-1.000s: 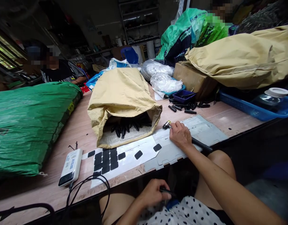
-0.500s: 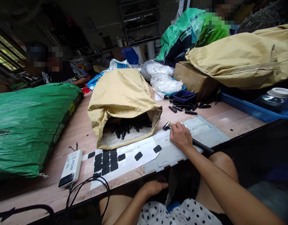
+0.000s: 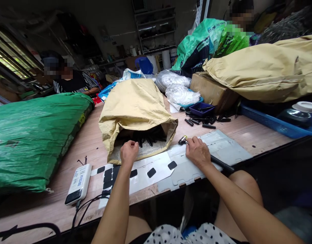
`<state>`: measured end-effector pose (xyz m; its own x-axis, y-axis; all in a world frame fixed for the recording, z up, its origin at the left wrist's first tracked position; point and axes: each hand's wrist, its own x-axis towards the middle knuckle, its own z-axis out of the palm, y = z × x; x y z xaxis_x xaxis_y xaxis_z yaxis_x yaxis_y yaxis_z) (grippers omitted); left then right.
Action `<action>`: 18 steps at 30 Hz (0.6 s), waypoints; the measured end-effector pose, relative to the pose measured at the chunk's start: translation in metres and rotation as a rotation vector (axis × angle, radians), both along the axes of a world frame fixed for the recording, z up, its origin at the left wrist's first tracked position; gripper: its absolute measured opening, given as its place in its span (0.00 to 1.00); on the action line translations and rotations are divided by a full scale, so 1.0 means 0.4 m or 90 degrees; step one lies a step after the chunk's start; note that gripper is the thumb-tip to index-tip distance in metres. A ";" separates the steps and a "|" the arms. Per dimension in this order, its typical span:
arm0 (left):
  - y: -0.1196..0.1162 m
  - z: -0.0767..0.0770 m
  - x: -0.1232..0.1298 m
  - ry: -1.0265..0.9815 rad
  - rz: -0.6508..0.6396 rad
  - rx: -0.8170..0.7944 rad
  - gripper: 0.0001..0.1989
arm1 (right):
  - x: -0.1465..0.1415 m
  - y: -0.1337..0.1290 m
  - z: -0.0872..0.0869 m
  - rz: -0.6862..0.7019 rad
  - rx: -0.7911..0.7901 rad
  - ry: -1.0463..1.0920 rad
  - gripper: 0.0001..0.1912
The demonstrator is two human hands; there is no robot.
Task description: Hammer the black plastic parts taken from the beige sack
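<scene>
Hammer [image 3: 182,140] is gripped in right hand [image 3: 198,151], low over grey sheet [image 3: 226,145] on bench [image 3: 95,137]. Left hand [image 3: 129,153] is curled at mouth of bag [image 3: 135,101] by black pieces [image 3: 149,139]; whether anything is pinched can't be told. Pieces are best picked singly, bag lip avoided.

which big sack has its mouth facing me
The bulky tan sack at centre, slim black pieces inside; the green plastic sack and right-hand tan sack show no opening.
</scene>
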<state>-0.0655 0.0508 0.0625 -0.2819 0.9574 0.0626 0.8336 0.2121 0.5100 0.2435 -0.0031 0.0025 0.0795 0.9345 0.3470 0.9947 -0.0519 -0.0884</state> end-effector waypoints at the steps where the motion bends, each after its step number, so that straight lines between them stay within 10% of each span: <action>1: 0.016 -0.007 -0.005 0.055 0.031 -0.023 0.14 | 0.000 0.000 0.001 0.000 -0.001 0.001 0.11; 11: -0.042 -0.007 0.004 0.109 0.093 -0.008 0.13 | -0.001 0.000 0.002 0.000 -0.011 0.005 0.11; 18: -0.130 -0.038 0.147 0.058 -0.376 0.099 0.05 | 0.000 0.000 0.000 -0.006 -0.003 0.003 0.11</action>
